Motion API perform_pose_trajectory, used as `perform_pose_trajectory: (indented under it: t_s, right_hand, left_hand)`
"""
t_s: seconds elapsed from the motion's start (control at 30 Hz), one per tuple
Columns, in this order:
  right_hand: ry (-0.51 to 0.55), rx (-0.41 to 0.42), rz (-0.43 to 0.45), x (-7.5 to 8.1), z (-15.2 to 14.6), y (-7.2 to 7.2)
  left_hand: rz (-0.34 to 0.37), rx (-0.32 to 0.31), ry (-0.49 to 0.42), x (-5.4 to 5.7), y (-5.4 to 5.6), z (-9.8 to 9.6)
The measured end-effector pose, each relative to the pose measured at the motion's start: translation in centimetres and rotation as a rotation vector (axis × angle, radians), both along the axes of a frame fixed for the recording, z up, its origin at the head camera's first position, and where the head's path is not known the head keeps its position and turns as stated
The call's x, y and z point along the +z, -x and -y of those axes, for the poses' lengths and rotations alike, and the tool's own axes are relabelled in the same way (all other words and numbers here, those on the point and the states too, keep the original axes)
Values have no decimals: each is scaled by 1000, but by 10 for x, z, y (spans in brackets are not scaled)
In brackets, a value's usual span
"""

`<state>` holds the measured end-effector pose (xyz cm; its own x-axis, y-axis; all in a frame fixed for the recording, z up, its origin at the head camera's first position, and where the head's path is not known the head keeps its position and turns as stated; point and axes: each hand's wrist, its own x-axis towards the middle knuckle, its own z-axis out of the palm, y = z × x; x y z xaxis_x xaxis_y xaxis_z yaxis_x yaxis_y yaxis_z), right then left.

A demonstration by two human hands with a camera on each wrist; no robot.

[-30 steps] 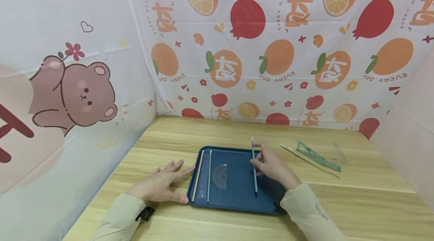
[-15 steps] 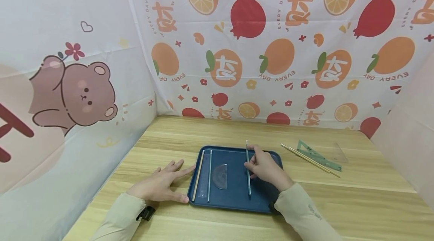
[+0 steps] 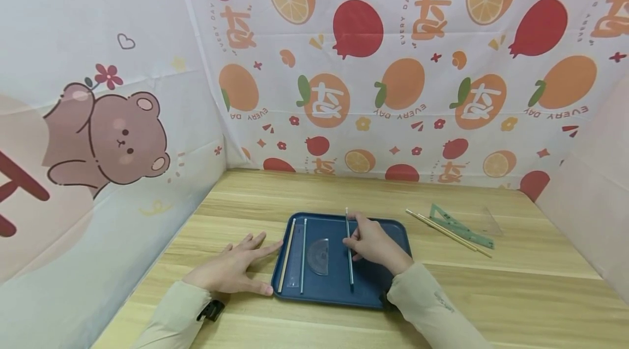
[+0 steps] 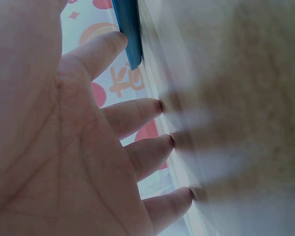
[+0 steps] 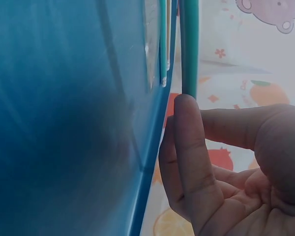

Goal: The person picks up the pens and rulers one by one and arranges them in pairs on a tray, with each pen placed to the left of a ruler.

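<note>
In the head view my right hand (image 3: 375,242) pinches a green pencil (image 3: 350,272) over the right half of the blue tray (image 3: 331,297). The pencil stands apart from the tray floor in the right wrist view, its white eraser end pointing away. On the tray lie a clear protractor (image 3: 318,257), another green pencil (image 3: 303,261), a clear ruler (image 3: 293,264) and a natural-wood pencil (image 3: 286,259). My left hand (image 3: 233,267) rests spread on the table, with index finger and thumb at the tray's left rim. The left wrist view shows its straight fingers (image 4: 135,118).
Right of the tray lie two natural-wood pencils (image 3: 447,232), a green set square (image 3: 462,227) and a clear set square (image 3: 490,222) on the wooden table (image 3: 516,289). Printed cloths rise behind and at both sides.
My right hand has carried the green pencil leftward over the tray, toward the protractor. The left hand has stayed in place.
</note>
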<state>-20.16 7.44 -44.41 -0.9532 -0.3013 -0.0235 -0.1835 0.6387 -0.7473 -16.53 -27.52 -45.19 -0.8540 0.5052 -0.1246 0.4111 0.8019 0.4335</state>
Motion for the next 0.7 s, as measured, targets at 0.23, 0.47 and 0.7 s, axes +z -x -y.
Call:
perform_pose_trajectory:
  t_s: [0.23,0.47,0.7]
  right_hand:
    - [-12,37,30,2,9,0]
    - [-67,49,64,3,19,1]
    - [-110,41,103,4,27,0]
  left_hand:
    - [6,-1,-1,2,-1,0]
    - [3,11,-6,0,0,2]
    - [0,2,-5,-1,1,2]
